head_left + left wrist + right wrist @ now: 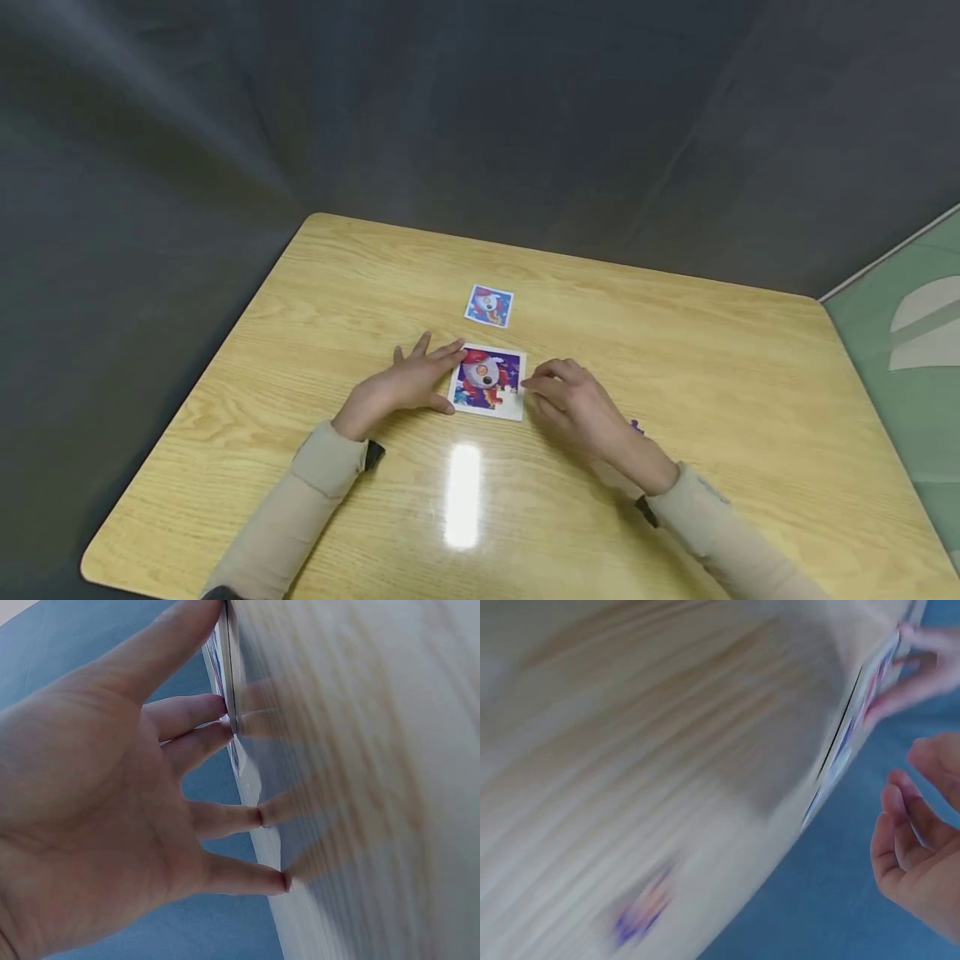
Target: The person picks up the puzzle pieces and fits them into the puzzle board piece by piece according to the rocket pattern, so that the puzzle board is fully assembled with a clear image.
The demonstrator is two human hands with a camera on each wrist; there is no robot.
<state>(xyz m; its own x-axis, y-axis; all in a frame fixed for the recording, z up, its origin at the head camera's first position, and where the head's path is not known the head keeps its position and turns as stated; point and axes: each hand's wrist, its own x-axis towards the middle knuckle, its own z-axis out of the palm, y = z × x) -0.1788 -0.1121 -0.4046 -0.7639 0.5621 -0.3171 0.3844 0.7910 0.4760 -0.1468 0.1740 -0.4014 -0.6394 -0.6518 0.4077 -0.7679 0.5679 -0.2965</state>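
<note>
A small jigsaw puzzle (480, 375) with a white border lies on the table, its picture a grey-and-red cartoon rocket on purple. White backing shows at its lower right corner. My left hand (408, 383) has its fingers spread, with fingertips and thumb at the puzzle's left edge. In the left wrist view, the fingers (225, 817) are mostly straight, their tips against the table. By the puzzle's right edge is my right hand (573, 404), fingers loosely bent. The right wrist view shows a gap between thumb and fingers (904, 825), with nothing visible held.
Behind the puzzle lies a small picture card (489, 306) with a similar rocket. A loose purple puzzle piece (636, 427) is on the table beside my right wrist. Light glares off the wooden table (360, 517) in front, and a dark curtain (480, 125) hangs behind.
</note>
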